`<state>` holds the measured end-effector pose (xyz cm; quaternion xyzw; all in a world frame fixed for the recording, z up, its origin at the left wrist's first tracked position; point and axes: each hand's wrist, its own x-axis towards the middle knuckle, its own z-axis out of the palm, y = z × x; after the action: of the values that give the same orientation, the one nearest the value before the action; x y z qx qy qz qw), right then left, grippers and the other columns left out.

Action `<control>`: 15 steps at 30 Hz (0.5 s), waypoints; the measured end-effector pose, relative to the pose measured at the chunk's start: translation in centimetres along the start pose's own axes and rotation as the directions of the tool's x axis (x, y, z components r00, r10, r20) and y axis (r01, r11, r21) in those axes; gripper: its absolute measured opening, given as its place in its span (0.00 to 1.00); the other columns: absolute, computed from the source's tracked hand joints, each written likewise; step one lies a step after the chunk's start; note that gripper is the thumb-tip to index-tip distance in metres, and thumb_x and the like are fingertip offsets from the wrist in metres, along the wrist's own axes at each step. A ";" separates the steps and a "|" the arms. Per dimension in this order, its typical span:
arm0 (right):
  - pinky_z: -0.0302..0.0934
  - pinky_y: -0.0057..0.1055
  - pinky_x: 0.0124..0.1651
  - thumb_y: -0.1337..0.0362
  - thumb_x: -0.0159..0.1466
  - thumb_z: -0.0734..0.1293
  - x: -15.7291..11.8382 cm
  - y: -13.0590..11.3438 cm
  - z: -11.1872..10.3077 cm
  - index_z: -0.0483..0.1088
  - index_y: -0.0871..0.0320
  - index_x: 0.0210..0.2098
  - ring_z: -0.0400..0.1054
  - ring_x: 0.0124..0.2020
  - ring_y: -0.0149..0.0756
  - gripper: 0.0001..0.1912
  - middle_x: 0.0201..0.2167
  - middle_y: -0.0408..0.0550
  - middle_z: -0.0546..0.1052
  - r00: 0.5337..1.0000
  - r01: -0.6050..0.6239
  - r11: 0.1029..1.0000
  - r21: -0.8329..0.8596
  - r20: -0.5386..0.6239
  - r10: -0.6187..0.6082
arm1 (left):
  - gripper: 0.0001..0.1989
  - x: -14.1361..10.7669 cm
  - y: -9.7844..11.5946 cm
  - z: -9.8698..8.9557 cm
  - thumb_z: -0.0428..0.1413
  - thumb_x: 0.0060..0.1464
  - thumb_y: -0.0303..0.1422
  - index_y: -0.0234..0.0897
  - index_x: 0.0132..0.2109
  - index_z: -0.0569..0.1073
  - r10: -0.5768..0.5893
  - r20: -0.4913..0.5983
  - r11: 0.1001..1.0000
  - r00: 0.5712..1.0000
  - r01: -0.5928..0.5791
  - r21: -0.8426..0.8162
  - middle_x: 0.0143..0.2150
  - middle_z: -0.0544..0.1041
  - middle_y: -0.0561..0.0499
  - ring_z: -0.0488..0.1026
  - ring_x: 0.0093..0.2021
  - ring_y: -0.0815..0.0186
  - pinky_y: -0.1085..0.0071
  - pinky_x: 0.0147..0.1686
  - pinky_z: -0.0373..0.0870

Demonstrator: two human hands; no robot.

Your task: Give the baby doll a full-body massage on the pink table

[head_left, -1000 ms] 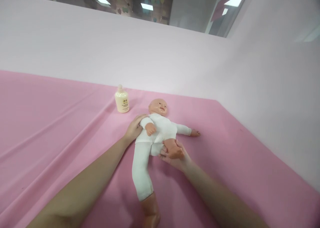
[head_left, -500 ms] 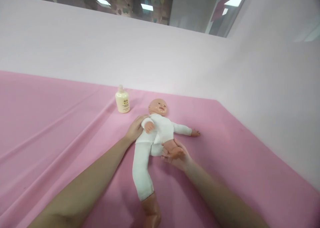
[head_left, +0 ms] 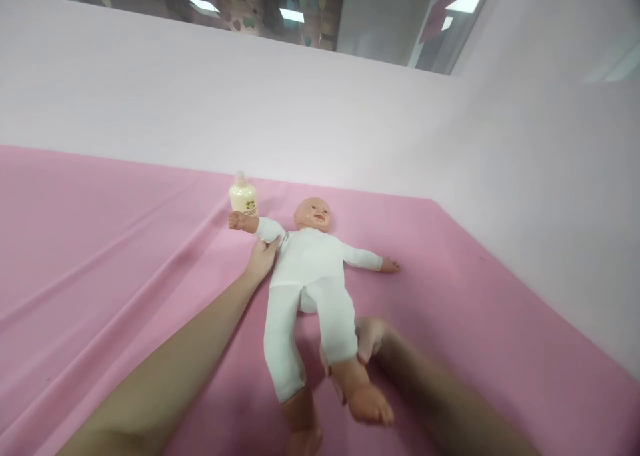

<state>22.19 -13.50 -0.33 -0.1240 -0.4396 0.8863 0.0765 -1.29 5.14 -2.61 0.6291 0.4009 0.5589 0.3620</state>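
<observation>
A baby doll (head_left: 313, 256) in white clothing lies on its back, its head toward the wall and its bare feet toward me. My left hand (head_left: 263, 256) is at the doll's raised arm on the left, near the shoulder; its thumb shows, while the other fingers are mostly hidden under the arm. Around the doll's lower leg on the right, my right hand (head_left: 367, 341) is closed, thumb on one side and fingertips on the other. That leg is stretched out and its foot is lifted a little.
A pale yellow lotion bottle (head_left: 243, 195) stands behind the doll's outstretched hand, partly covered by it. The pink cloth (head_left: 125, 243) has long folds on the left. A white wall (head_left: 240, 96) rises behind, with a window (head_left: 270, 9) above.
The doll's leg in my right hand has gone from bent up to stretched toward me. Its arm on the left has swung from across the chest outward, in front of the bottle.
</observation>
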 end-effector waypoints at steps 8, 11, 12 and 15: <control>0.62 0.26 0.32 0.50 0.57 0.70 1.0 -1.3 1.3 0.72 0.64 0.40 0.68 0.28 0.30 0.23 0.28 0.48 0.74 0.741 0.470 0.858 0.209 -0.621 -0.255 | 0.26 -0.7 1.3 0.0 0.46 0.55 0.23 0.42 0.58 0.72 0.339 0.362 0.913 0.868 -0.396 0.096 0.64 0.66 0.46 0.60 0.66 0.59 0.56 0.67 0.54; 0.64 0.30 0.34 0.49 0.49 0.75 0.7 -1.0 1.4 0.72 0.68 0.43 0.72 0.31 0.36 0.32 0.33 0.54 0.77 0.924 0.261 0.950 0.170 -0.328 -0.195 | 0.23 -0.6 1.1 -0.1 0.51 0.55 0.27 0.40 0.59 0.70 0.279 0.260 0.949 0.925 -0.307 0.075 0.62 0.69 0.44 0.65 0.63 0.57 0.56 0.65 0.59; 0.64 0.31 0.35 0.50 0.46 0.77 0.5 -0.8 1.4 0.72 0.69 0.43 0.73 0.32 0.39 0.34 0.34 0.55 0.78 0.971 0.155 0.980 0.122 -0.201 -0.128 | 0.23 -0.6 0.9 -0.1 0.53 0.56 0.30 0.39 0.59 0.69 0.231 0.214 0.966 0.949 -0.250 0.063 0.60 0.70 0.44 0.66 0.61 0.56 0.56 0.64 0.61; 0.65 0.33 0.40 0.57 0.40 0.81 0.1 -0.2 1.2 0.72 0.69 0.44 0.74 0.37 0.44 0.36 0.36 0.55 0.78 0.994 -0.101 0.992 -0.069 0.037 0.104 | 0.22 -0.3 0.4 0.0 0.54 0.59 0.39 0.36 0.57 0.70 0.053 0.101 0.998 0.994 -0.056 0.030 0.57 0.74 0.43 0.69 0.59 0.53 0.55 0.62 0.63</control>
<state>21.74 -14.31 0.52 -0.1309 -0.4634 0.8762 0.0177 -1.25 4.71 -2.33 0.6728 0.3742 0.5298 0.3559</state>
